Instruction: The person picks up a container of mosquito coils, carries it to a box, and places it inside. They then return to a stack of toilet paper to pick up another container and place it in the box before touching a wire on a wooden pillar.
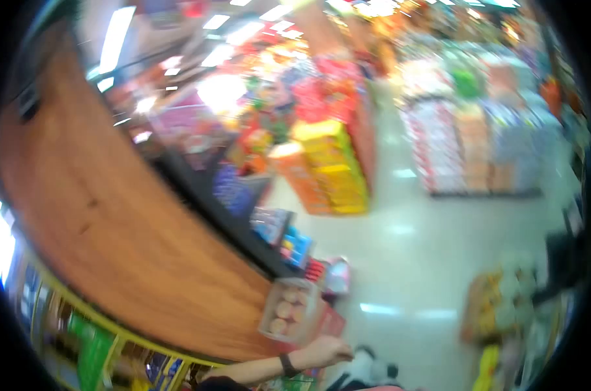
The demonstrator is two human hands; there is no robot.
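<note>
My left hand (331,352), with a dark band on the wrist, reaches in from the bottom of the head view. Its fingers look curled closed, and no object shows in them, though motion blurs the outline. Just above it, a whitish box of round, pale-topped items (289,311) sits at the end of the brown wooden counter (145,254); the hand appears apart from it. To the hand's right is a blurred black-and-white thing (367,370) whose kind I cannot make out. My right hand is out of view.
Small colourful packages (295,246) line the counter's far side. Across the shiny floor (399,260) stand a yellow-and-orange stack of boxes (334,169) and a pallet of wrapped packs (478,143). A brown carton with yellow and pale goods (504,296) stands at right.
</note>
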